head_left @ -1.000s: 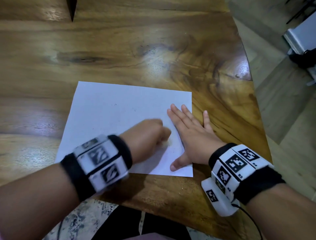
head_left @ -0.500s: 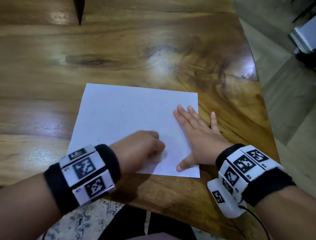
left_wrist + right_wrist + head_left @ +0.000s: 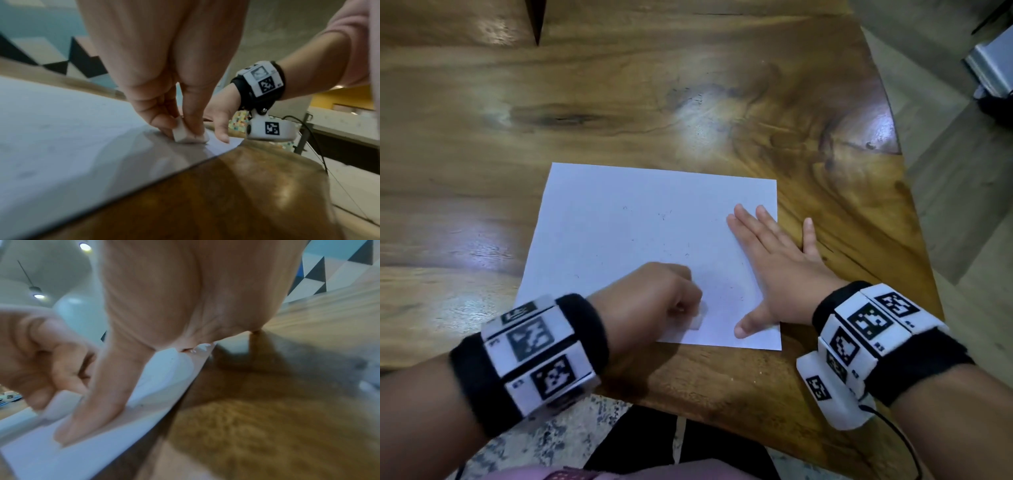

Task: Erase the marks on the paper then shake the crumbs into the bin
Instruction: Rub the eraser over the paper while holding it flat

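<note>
A white sheet of paper [image 3: 640, 233] lies on the wooden table [image 3: 619, 102], with small dark specks scattered over it. My left hand [image 3: 654, 294] pinches a small white eraser [image 3: 697, 320] and presses it on the sheet near its front edge; the left wrist view shows the eraser [image 3: 185, 135] between thumb and fingers, flat on the paper [image 3: 61, 129]. My right hand [image 3: 774, 267] lies flat with straight fingers on the sheet's right side, thumb near the front right corner, little finger on the wood. The right wrist view shows its thumb on the paper [image 3: 160, 373].
The table's right edge [image 3: 893, 144] curves away to a grey floor. A grey and white object [image 3: 993, 65] stands on the floor at far right. My dark trousers [image 3: 681, 445] are below the front edge. No bin is in view.
My left hand has slid back toward the sheet's front edge with the eraser, which now shows beside my thumb. The right hand has stayed flat on the paper.
</note>
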Demonstrator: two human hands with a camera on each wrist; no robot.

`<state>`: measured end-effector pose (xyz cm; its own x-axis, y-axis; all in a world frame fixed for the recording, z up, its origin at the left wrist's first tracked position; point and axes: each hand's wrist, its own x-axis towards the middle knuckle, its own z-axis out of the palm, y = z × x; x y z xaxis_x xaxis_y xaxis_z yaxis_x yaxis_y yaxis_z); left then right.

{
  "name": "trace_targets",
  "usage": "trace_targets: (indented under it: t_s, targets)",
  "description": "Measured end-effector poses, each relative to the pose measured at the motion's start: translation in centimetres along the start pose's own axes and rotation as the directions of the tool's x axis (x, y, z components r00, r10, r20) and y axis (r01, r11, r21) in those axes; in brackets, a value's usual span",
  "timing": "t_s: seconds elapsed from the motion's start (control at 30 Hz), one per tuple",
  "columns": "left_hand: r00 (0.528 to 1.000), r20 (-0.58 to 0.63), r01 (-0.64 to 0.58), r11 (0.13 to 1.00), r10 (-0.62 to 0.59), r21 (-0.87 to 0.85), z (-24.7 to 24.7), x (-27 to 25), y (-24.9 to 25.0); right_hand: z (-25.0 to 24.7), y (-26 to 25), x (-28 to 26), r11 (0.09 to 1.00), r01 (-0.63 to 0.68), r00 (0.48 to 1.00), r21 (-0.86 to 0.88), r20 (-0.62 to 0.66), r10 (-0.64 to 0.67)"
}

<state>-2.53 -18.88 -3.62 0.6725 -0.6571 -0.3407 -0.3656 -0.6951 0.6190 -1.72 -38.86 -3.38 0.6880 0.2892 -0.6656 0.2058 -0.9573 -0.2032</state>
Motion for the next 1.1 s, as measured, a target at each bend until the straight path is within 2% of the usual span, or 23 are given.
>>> trace_targets:
  t_s: [0.03, 0.13, 0.2, 0.3, 0.37, 0.4, 0.47, 0.57, 0.63, 0.73, 0.8, 0.87, 0.93, 0.97, 1.0, 1.1]
  targets:
    - [1.000, -0.009, 0.003, 1.000, -0.003, -0.007, -0.2, 0.2, 0.0, 0.0, 0.0, 0.0, 1.000, 0.000, 1.000, -0.001, -0.003, 0.000]
    - [0.987, -0.162, -0.011, 0.999, 0.017, 0.039, -1.6, 3.9, 1.1, 0.0, -0.1, 0.0, 1.000, -0.001, 1.000, -0.004, -0.008, 0.001]
    - [0.984, -0.180, 0.000, 0.998, 0.010, 0.055, -2.3, 6.2, 1.9, 0.0, -0.1, -0.1, 1.000, -0.002, 1.000, -0.002, -0.011, 0.001]
    - [0.996, -0.091, 0.009, 0.998, -0.003, 0.062, -0.8, 5.3, 2.3, 0.0, -0.1, 0.0, 1.000, -0.004, 1.000, 0.007, -0.009, 0.004]
    - [0.999, 0.035, -0.026, 0.999, 0.024, 0.045, 1.0, 2.7, 1.5, 0.0, 0.0, 0.0, 1.000, -0.004, 1.000, 0.003, -0.004, 0.004]
    - [0.993, 0.092, -0.088, 0.991, 0.079, 0.104, 1.4, 1.7, 1.0, 0.0, 0.0, 0.0, 1.000, -0.003, 1.000, 0.002, -0.002, 0.003]
    - [0.993, 0.090, -0.082, 0.993, 0.075, 0.080, 1.3, 1.7, 0.6, -0.1, 0.0, 0.0, 1.000, -0.003, 1.000, 0.001, 0.002, 0.003]
    - [0.991, -0.130, -0.003, 0.997, 0.013, 0.075, -1.7, 5.1, 1.6, 0.0, -0.1, 0.0, 1.000, -0.001, 1.000, -0.004, -0.005, 0.001]
    - [0.985, -0.166, 0.060, 0.995, -0.045, 0.085, -2.5, 6.7, 1.7, 0.0, -0.1, 0.0, 1.000, -0.005, 1.000, -0.006, -0.010, 0.005]
    - [1.000, -0.003, -0.011, 0.992, 0.011, 0.125, -1.3, 4.6, 1.2, 0.0, -0.1, 0.0, 1.000, -0.006, 1.000, 0.005, -0.008, 0.006]
    - [0.998, 0.056, 0.005, 0.995, -0.011, 0.095, -1.1, 3.6, 0.9, 0.0, -0.1, -0.1, 1.000, -0.008, 1.000, 0.009, -0.008, 0.008]
    - [0.996, -0.081, 0.041, 0.993, -0.032, 0.113, -1.8, 4.9, 1.0, -0.1, -0.2, -0.1, 1.000, -0.012, 1.000, 0.000, -0.006, 0.012]
    - [0.970, -0.229, 0.104, 0.988, -0.077, 0.111, -2.7, 6.7, 1.2, -0.1, -0.3, -0.1, 1.000, -0.018, 1.000, -0.004, -0.004, 0.018]
    - [0.969, -0.232, 0.113, 0.987, -0.084, 0.114, -2.8, 6.9, 1.2, -0.1, -0.3, -0.1, 1.000, -0.020, 1.000, -0.004, -0.003, 0.020]
    - [0.976, -0.208, 0.089, 0.989, -0.062, 0.121, -2.4, 6.3, 1.0, -0.2, -0.3, -0.1, 1.000, -0.021, 1.000, -0.003, -0.001, 0.021]
    - [1.000, -0.025, -0.013, 0.995, 0.015, 0.102, -1.1, 1.9, -0.2, -0.1, -0.2, -0.1, 1.000, -0.019, 1.000, 0.011, 0.000, 0.019]
